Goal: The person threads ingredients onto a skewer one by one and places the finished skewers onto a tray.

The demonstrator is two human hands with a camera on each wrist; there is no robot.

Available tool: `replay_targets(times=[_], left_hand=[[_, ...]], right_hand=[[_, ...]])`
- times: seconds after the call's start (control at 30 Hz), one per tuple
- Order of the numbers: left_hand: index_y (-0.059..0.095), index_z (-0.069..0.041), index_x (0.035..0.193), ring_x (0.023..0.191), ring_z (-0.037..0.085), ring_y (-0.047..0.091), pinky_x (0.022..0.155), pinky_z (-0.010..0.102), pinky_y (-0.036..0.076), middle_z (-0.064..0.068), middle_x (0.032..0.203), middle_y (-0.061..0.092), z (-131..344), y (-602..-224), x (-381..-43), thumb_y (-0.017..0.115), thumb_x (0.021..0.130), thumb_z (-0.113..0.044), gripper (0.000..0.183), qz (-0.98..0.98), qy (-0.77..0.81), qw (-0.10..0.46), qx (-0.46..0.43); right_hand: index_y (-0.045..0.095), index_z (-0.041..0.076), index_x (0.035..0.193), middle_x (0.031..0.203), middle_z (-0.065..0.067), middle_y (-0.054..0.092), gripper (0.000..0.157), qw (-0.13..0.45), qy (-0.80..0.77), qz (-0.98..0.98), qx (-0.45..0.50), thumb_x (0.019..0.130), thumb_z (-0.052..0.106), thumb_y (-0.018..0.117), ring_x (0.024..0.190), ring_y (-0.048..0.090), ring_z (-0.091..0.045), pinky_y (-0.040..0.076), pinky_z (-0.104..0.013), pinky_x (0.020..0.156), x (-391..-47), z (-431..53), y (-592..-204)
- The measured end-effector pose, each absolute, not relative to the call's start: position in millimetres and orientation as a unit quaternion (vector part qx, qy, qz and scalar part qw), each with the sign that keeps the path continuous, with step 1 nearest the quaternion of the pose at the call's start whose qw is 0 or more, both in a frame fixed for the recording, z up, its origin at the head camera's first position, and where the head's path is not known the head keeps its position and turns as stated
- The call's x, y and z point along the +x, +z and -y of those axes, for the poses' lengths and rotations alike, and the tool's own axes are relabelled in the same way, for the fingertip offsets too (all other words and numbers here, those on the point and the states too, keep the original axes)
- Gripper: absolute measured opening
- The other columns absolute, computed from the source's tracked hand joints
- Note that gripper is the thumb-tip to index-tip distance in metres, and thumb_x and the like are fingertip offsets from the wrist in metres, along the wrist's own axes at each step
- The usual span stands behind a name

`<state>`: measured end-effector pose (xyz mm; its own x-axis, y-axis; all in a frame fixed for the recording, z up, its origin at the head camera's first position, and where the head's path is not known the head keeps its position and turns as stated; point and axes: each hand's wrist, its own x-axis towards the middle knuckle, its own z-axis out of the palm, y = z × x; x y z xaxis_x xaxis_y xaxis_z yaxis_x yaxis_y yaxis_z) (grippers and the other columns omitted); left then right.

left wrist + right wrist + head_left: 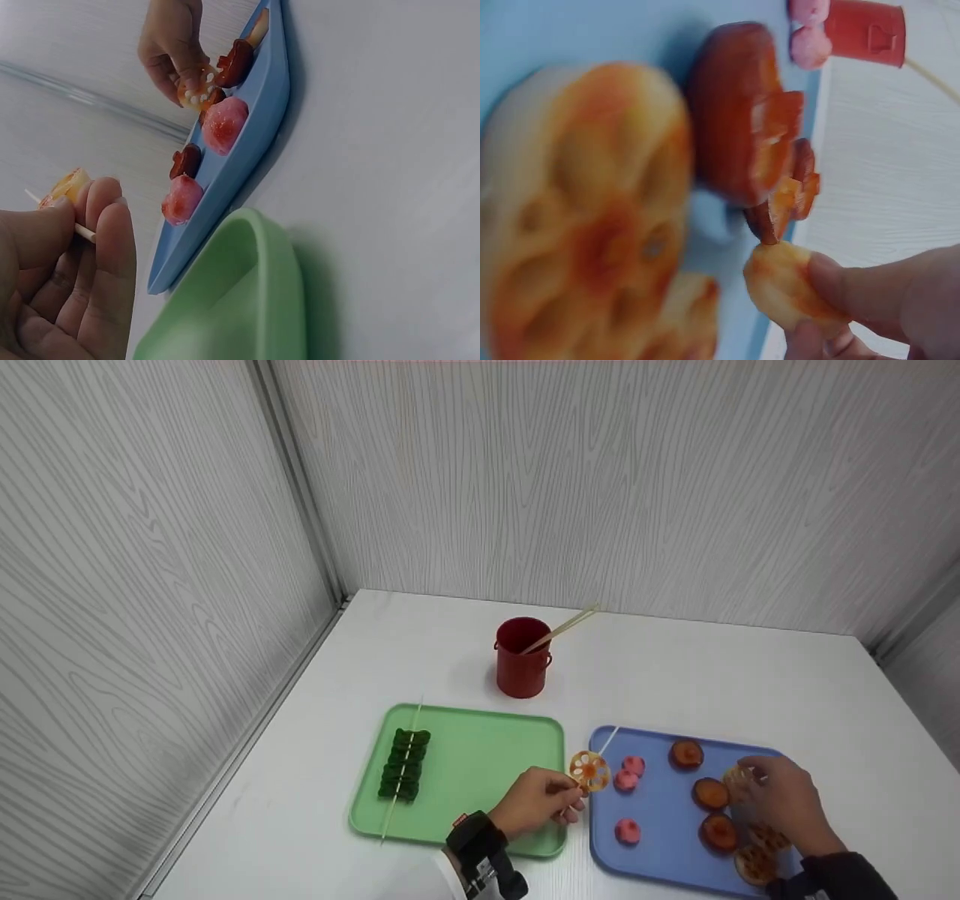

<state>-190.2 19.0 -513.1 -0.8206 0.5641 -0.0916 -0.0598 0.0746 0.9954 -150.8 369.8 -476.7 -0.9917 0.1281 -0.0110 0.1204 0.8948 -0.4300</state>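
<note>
My left hand (534,804) pinches a wooden skewer (610,739) that carries one lotus root slice (590,771), held over the gap between the two trays. In the left wrist view the skewer (84,233) shows between thumb and fingers. Over the right part of the blue tray (652,864), my right hand (784,799) pinches another lotus root slice (791,289) between thumb and fingers. Brown mushroom caps (710,794) and more lotus root slices (755,865) lie beside that hand. Several pink balls (628,831) sit at the tray's left side.
A green tray (487,761) stands left of the blue one; on it lies a skewer of dark green pieces (404,765). Behind the trays is a red bucket (521,671) with thin wooden skewers (562,628) leaning in it. White wood-grain panels (585,480) enclose the table.
</note>
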Motion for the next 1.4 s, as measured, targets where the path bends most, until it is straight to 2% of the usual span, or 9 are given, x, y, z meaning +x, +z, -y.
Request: replay_targets(times=[0.13,0.27,0.43,0.53,0.7,0.77,0.9,1.13,1.4], left_hand=[[0.072,0.004,0.098,0.058,0.007,0.06,0.056,0.021,0.053,0.012,0.079,0.071,-19,-513,-188,0.062,0.094,-0.004,0.013,-0.704,0.641,0.25,0.176],[0.073,0.002,0.098,0.058,0.006,0.059,0.054,0.018,0.051,0.007,0.077,0.07,-20,-513,-187,0.063,0.094,-0.005,0.013,-0.711,0.628,0.259,0.183],[0.073,0.001,0.099,0.057,0.005,0.057,0.053,0.016,0.046,0.005,0.076,0.07,-17,-515,-190,0.061,0.095,-0.008,0.015,-0.721,0.605,0.255,0.221],[0.073,0.001,0.099,0.058,0.006,0.057,0.055,0.016,0.045,0.008,0.077,0.07,-15,-514,-192,0.06,0.097,-0.008,0.017,-0.733,0.587,0.245,0.243],[0.073,0.001,0.099,0.058,0.004,0.055,0.057,0.015,0.046,0.003,0.074,0.067,-13,-512,-192,0.058,0.097,-0.009,0.018,-0.741,0.565,0.254,0.257],[0.073,0.0,0.099,0.057,0.003,0.055,0.056,0.015,0.046,-0.001,0.073,0.066,-12,-512,-191,0.059,0.097,-0.01,0.018,-0.74,0.563,0.26,0.26],[0.074,0.001,0.1,0.057,0.003,0.055,0.055,0.014,0.045,0.007,0.076,0.068,-12,-511,-191,0.059,0.097,-0.008,0.018,-0.737,0.56,0.269,0.267],[0.074,0.0,0.1,0.057,0.005,0.055,0.053,0.013,0.043,0.02,0.084,0.07,-11,-511,-190,0.059,0.097,-0.007,0.017,-0.736,0.556,0.276,0.271],[0.074,0.001,0.1,0.056,0.002,0.054,0.054,0.014,0.044,0.006,0.077,0.069,-12,-513,-191,0.059,0.096,-0.007,0.017,-0.738,0.552,0.279,0.27]], right_hand=[[0.062,-0.013,0.112,0.094,-0.026,0.063,0.028,0.067,0.235,0.967,-0.075,0.089,0.002,0.065,0.087,0.06,-0.038,0.051,-0.042,0.064,-152,-360,-475],[0.061,-0.008,0.118,0.098,-0.025,0.065,0.036,0.115,0.281,0.948,-0.099,0.093,0.016,0.067,0.085,0.064,-0.033,0.048,-0.029,0.06,-155,-352,-475],[0.059,-0.001,0.127,0.105,-0.023,0.067,0.042,0.143,0.366,0.911,-0.126,0.097,0.029,0.061,0.075,0.068,-0.009,0.048,-0.014,0.061,-157,-344,-469],[0.055,0.0,0.132,0.102,-0.012,0.068,0.043,0.133,0.469,0.864,-0.127,0.098,0.025,0.061,0.076,0.066,-0.001,0.053,-0.014,0.068,-157,-341,-466],[0.042,0.001,0.143,0.107,0.006,0.059,0.058,0.07,0.66,0.733,-0.151,0.096,0.03,0.061,0.089,0.066,-0.002,0.054,-0.02,0.08,-159,-345,-461],[0.032,0.003,0.149,0.115,0.002,0.052,0.066,0.044,0.696,0.698,-0.166,0.097,0.033,0.058,0.092,0.065,-0.002,0.053,-0.021,0.084,-160,-347,-460],[0.017,0.002,0.154,0.12,0.0,0.045,0.075,0.024,0.739,0.65,-0.178,0.097,0.035,0.055,0.094,0.066,-0.005,0.052,-0.022,0.087,-163,-348,-459],[0.016,0.002,0.154,0.12,0.0,0.045,0.079,0.018,0.749,0.634,-0.189,0.095,0.036,0.057,0.094,0.066,-0.004,0.052,-0.023,0.087,-163,-349,-461],[0.017,0.004,0.154,0.123,-0.002,0.044,0.078,0.019,0.732,0.649,-0.205,0.096,0.037,0.055,0.093,0.066,-0.003,0.052,-0.023,0.086,-164,-351,-466]])
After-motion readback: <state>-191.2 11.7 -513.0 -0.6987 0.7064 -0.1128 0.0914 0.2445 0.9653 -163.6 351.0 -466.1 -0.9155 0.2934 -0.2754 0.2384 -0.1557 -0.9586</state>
